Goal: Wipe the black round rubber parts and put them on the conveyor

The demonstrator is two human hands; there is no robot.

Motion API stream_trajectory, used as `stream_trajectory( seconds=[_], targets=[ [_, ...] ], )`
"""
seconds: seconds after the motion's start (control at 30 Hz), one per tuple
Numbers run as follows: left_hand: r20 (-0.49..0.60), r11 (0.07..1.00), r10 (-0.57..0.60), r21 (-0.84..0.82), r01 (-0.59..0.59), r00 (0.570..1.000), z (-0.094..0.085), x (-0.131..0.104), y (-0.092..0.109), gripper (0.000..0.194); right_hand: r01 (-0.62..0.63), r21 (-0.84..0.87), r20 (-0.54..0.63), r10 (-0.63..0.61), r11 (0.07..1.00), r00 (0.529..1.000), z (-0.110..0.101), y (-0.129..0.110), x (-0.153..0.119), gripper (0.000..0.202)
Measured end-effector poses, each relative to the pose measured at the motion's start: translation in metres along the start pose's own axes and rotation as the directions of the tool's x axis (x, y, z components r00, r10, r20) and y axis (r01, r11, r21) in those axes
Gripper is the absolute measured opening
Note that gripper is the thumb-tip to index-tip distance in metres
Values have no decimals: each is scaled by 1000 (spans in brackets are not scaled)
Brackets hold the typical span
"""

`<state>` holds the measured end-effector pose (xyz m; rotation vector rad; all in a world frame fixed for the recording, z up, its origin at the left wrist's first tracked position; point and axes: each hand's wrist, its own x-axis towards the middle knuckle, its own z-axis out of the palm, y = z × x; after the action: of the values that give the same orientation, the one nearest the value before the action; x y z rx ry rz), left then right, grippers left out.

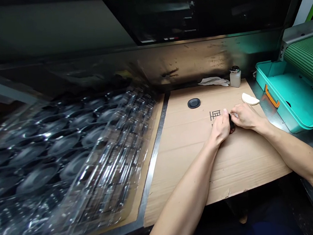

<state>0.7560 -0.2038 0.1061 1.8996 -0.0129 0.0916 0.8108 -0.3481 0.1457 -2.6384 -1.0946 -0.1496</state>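
Close together over the cardboard sheet, both my hands are closed on one small black part. My left hand grips its left side with the thumb pointing up. From the right, my right hand pinches at its edge; whether something small sits in those fingertips cannot be made out. Fingers cover most of the part. A black oval disc lies flat on the cardboard, beyond my left hand. Just past my right hand is a white half-round pad.
Stacked clear plastic trays holding several black round parts fill the left side. A small bottle with a dark cap and a white cloth stand at the back. On the right are a teal bin and a green conveyor belt.
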Motion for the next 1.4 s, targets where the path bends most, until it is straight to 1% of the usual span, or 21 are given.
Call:
stream_trajectory(
  seconds=[0.17, 0.33, 0.47, 0.53, 0.57, 0.6, 0.63, 0.67, 0.7, 0.73, 0.77, 0.8, 0.83, 0.9, 1.0, 1.1, 1.27, 1.4],
  targets=[
    [-12, 1000, 24, 11, -24, 1000, 0, -1, 1, 77, 15, 19, -30, -15, 1000, 999, 0, 0, 0, 25],
    [-24, 1000, 4, 6, -4, 1000, 0, -2, 2, 77, -3, 58, -11, 3, 998, 1000, 0, 1, 0, 25],
    [-33, 999, 28, 39, -26, 999, 1, -2, -1, 75, -4, 91, -53, 9, 996, 999, 1, 3, 0, 25],
    [-12, 1000, -1, -17, 1, 1000, 3, -1, -3, 74, -16, 97, -39, 19, 995, 999, 2, 5, 0, 25],
    [-7, 996, -44, -84, 43, 999, 3, 1, -3, 73, -20, 110, -25, 23, 994, 999, 2, 6, -1, 25],
    [-18, 977, -111, -184, 106, 994, 2, 3, -2, 73, -28, 129, -18, 31, 991, 999, 3, 8, -1, 25],
    [-31, 932, -199, -315, 179, 980, 0, 5, 0, 72, -41, 153, -19, 45, 987, 999, 4, 10, -1, 25],
    [-33, 851, -296, -462, 249, 954, -3, 8, 2, 72, -58, 177, -27, 63, 982, 998, 5, 12, -2, 26],
    [-12, 737, -389, -603, 304, 921, -8, 10, 4, 71, -75, 199, -41, 85, 977, 996, 6, 14, -2, 27],
    [31, 608, -462, -717, 342, 887, -13, 13, 7, 69, -92, 215, -57, 107, 972, 993, 7, 16, -2, 27],
    [80, 486, -508, -795, 362, 858, -19, 16, 9, 67, -105, 224, -73, 125, 969, 989, 9, 18, -2, 28],
    [123, 391, -532, -841, 372, 838, -24, 18, 12, 65, -112, 227, -83, 133, 967, 988, 10, 19, -2, 28],
    [152, 326, -549, -867, 378, 822, -29, 19, 13, 64, -112, 226, -83, 133, 968, 988, 12, 20, -1, 28],
    [166, 260, -580, -890, 375, 797, -36, 21, 15, 62, -106, 209, -63, 121, 972, 991, 14, 21, 0, 28],
    [176, 230, -592, -899, 373, 787, -39, 21, 15, 64, -101, 174, -28, 107, 980, 994, 16, 19, 0, 27],
    [188, 233, -567, -897, 375, 802, -38, 21, 12, 67, -97, 157, -28, 103, 983, 994, 17, 19, 0, 27],
    [196, 278, -516, -882, 379, 834, -37, 17, 11, 72, -84, 150, -67, 94, 985, 993, 20, 25, 0, 28],
    [197, 330, -458, -868, 371, 867, -37, 12, 12, 75, -70, 128, -123, 86, 989, 989, 19, 26, 1, 28]
  ],
)
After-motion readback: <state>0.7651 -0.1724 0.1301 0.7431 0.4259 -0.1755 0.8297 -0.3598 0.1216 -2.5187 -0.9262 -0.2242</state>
